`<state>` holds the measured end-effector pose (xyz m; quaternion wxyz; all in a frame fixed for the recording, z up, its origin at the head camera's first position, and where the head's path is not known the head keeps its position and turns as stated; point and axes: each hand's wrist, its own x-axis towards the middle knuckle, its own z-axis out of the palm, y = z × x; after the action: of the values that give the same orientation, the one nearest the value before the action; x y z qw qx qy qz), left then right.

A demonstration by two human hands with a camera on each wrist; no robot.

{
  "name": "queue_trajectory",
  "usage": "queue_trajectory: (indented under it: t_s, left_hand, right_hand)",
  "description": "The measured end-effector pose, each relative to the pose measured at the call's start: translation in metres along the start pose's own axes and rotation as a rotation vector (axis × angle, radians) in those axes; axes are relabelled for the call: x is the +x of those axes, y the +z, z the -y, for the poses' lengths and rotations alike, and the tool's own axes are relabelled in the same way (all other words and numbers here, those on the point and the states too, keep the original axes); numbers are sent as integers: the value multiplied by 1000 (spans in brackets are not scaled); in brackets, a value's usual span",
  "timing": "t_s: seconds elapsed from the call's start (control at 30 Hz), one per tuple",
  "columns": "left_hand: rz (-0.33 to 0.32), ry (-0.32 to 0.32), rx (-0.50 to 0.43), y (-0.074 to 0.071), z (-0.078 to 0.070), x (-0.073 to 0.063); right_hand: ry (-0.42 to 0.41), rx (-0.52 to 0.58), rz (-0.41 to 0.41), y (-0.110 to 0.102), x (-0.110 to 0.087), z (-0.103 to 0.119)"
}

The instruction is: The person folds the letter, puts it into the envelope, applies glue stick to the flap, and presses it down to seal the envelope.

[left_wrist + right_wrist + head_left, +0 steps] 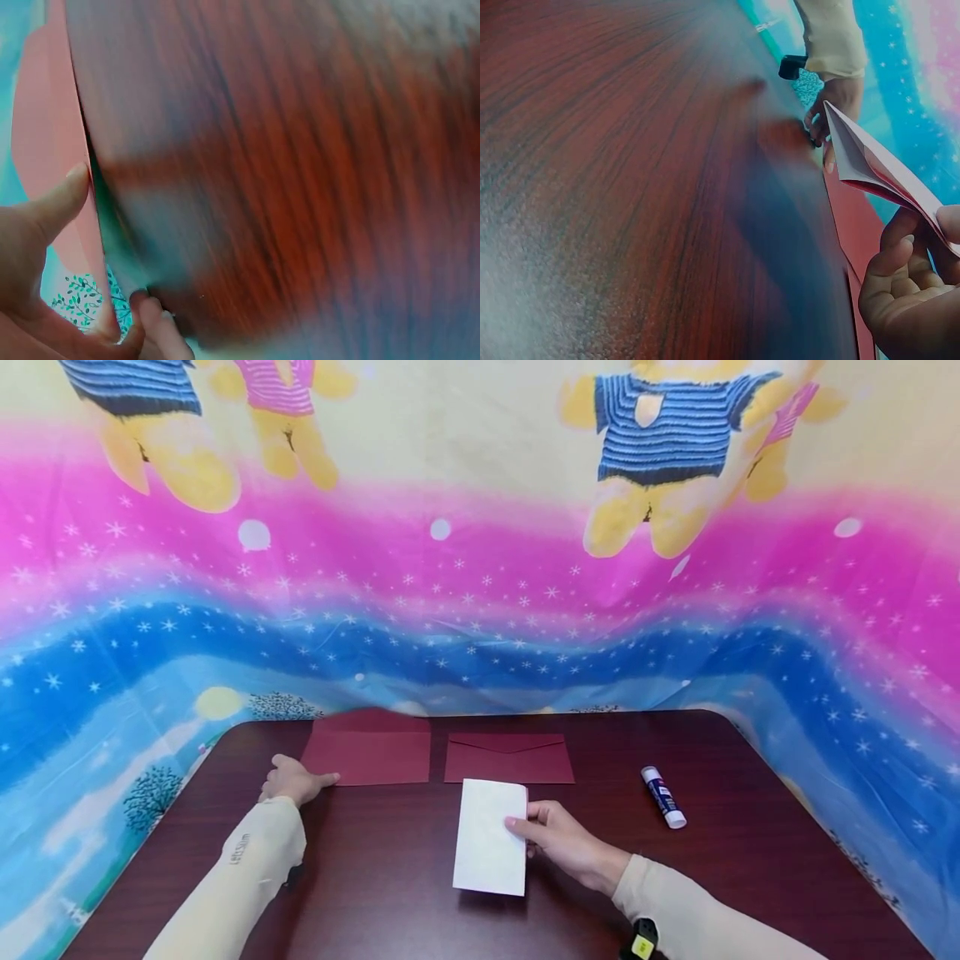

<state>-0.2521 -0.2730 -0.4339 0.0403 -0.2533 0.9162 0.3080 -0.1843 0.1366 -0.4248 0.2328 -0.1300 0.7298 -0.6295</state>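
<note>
A dark red envelope point(373, 758) with its flap spread open lies at the back left of the table. My left hand point(294, 779) pinches its front left corner, thumb point(69, 193) over the edge and fingers curled at its side. In the left wrist view, a narrow gap shows between that corner and the tabletop. My right hand point(568, 843) holds a folded white card point(489, 839) upright by its right edge, thumb in front and fingers behind. The card hangs above the table, and reddish inner layers point(877, 184) show at its fold.
A second dark red envelope point(517, 764), flap folded down, lies behind the card. To the right lies a glue stick point(663, 797) with a white end. A printed curtain point(480, 610) hangs right behind the dark wooden table point(375, 877).
</note>
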Motion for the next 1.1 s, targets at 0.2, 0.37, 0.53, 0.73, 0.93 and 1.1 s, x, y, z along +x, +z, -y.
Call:
queue_trajectory:
  t_s: [0.2,0.37,0.53,0.73,0.93,1.1]
  left_hand:
    - [-13,0,-235,-8,1,-7]
    - [-86,-2,-484,-5,-3,-8]
    - [-75,-17,-687,-5,-6,-9]
    - [-28,30,-698,-4,-5,-16]
    - [-7,74,-771,-4,-8,-26]
    - [9,110,-827,-7,-14,-34]
  right_hand:
    - [-5,5,0,0,-1,0]
    - [-4,5,-3,0,-2,0]
    - [8,4,-3,-1,-2,1]
    - [-3,9,-5,-1,-3,1]
    - [1,12,-3,-1,-4,2]
    - [7,15,-17,-3,-5,3]
